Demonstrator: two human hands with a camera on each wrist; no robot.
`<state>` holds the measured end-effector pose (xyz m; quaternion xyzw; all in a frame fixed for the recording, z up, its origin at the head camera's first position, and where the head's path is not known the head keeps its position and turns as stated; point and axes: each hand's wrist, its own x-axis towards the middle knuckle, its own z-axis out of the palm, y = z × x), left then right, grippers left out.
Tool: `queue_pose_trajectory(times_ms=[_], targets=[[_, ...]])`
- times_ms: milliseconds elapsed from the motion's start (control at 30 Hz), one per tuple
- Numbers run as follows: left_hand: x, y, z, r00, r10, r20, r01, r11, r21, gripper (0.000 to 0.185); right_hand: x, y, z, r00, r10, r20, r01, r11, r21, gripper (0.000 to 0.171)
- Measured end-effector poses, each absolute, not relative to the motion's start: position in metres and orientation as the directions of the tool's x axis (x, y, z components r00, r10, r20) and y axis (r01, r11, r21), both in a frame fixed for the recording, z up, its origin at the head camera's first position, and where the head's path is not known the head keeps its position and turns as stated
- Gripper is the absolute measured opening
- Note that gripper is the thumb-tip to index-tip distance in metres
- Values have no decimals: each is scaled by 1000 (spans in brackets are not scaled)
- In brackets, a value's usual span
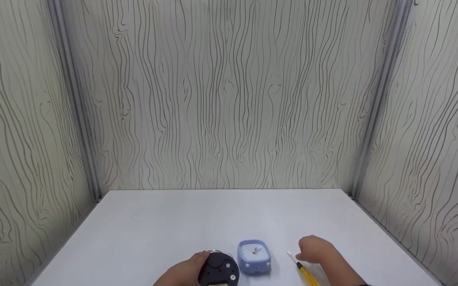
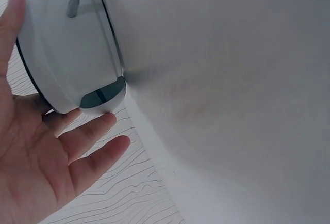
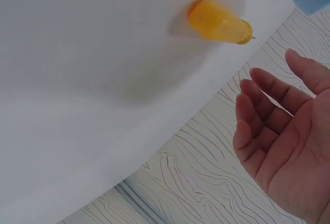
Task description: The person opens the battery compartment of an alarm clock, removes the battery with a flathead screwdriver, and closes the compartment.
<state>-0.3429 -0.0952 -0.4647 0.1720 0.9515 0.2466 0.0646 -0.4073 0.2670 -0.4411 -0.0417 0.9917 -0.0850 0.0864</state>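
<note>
left hand: fingers spread beside round clock; could knock it over.
right hand: relaxed, empty; screwdriver beside may roll.

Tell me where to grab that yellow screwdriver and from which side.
Take the yellow screwdriver by its thick handle, coming down from above: it lies flat on the white table, thin tip pointing away, and the right hand hovers open just above that tip.
</note>
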Motion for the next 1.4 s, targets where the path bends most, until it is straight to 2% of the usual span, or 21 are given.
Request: queue_pose_trajectory(times_ms=[133,267,400,700,933,1167,1400], targets=[[-338,-94,-465,-940,339,-37,274,814,512,108,-405,270,-449,-983,-52,-176,-23,986,-164,30],[-334,-93,-465,-945,326,-27,261,802,538,108,-401,269,-457,-977,-38,-209,-2,986,-169,26],[-337,-94,-465,-936,353,-5,303,810,502,106,-398,266,-463,-967,-25,-253,22,983,-181,19],[-339,-94,-465,-937,348,-23,288,809,513,109,-397,260,-469,-971,-36,-238,14,979,-205,17],[-341,-95,-466,-939,342,-33,274,802,531,107,-398,262,-460,-962,-85,-260,-35,981,-191,11],[-343,-97,-465,-928,371,-24,306,800,516,106,-401,258,-438,-973,-176,-149,-140,965,-224,8],[-343,-95,-463,-930,367,-24,307,810,499,108,-399,254,-418,-964,-237,-120,-205,951,-230,6]])
